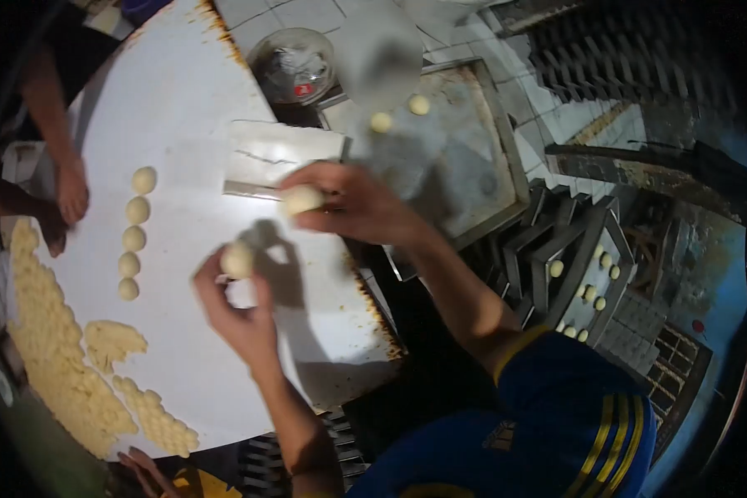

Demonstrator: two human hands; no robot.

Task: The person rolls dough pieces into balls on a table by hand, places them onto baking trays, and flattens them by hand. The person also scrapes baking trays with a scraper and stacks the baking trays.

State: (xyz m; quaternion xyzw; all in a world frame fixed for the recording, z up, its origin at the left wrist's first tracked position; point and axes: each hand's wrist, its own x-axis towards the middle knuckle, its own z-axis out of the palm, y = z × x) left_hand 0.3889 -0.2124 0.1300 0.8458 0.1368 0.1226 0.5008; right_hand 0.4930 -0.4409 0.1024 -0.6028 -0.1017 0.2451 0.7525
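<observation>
Dough ball (237,260) sits gripped in left hand (247,322), a second ball (302,201) in right hand (355,203), above white table (191,349).

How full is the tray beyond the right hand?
Nearly empty: two dough balls show on the tray, and the rest of its visible surface is bare.

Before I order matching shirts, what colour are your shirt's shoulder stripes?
The stripes are yellow, in the head view.
</observation>
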